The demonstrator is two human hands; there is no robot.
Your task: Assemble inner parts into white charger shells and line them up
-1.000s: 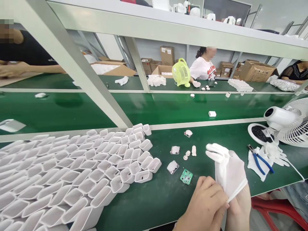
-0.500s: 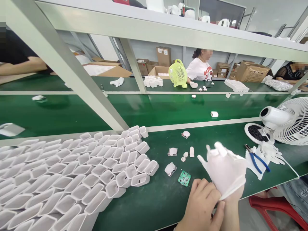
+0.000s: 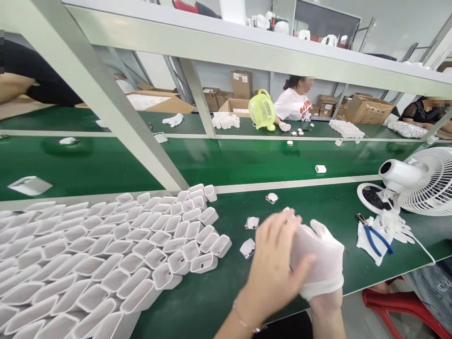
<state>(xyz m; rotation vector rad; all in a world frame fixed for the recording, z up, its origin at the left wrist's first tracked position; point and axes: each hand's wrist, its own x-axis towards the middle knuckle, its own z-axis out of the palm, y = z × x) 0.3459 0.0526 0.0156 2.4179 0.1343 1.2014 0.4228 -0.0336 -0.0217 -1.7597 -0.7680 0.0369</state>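
My left hand [image 3: 271, 254] is bare, with a thin bracelet at the wrist. It reaches across to my right hand [image 3: 318, 268], its fingers at the fingertips of the white glove [image 3: 326, 259] and its thumb over the glove's side. The gloved right hand holds nothing I can see; one finger stands out, while the others are partly covered by my left hand. The glove's cuff ends at the wrist. Left of the hands lie small square parts with round white tops, among them a near one [image 3: 247, 248], a middle one [image 3: 252, 222] and a far one [image 3: 271, 197].
Rows of white open-topped housings [image 3: 155, 259] fill the left of the green bench. Blue-handled pliers [image 3: 374, 235] lie on a cloth beside spare gloves [image 3: 397, 226] and a white fan [image 3: 420, 183]. A belt [image 3: 247, 160] carries a white housing [image 3: 320, 168]. Co-workers sit beyond.
My left hand has moved from the glove's cuff up to its fingers, now covering the green circuit board and small white pieces. Parts on the belt have shifted right.
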